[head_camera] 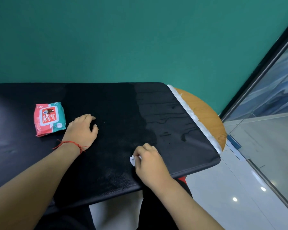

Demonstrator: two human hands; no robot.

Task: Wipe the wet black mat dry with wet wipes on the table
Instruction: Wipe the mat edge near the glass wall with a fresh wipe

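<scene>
Right hand (pixel 150 165): pinches balled wipe (pixel 133 160) against mat (pixel 116 103) | left hand (pixel 81 130): relaxed, empty, resting on mat | droplets (pixel 175 123): beyond grip, rightward | advice: overlapping strokes outward, even pressure.

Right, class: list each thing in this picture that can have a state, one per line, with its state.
black mat: laid flat, water streaks and drops on its right part.
wipes pack: lying flat on the mat, flap looks shut.
wipe: crumpled, against the mat.
left hand: resting on the mat, holding nothing.
right hand: pinching the wipe.
</scene>
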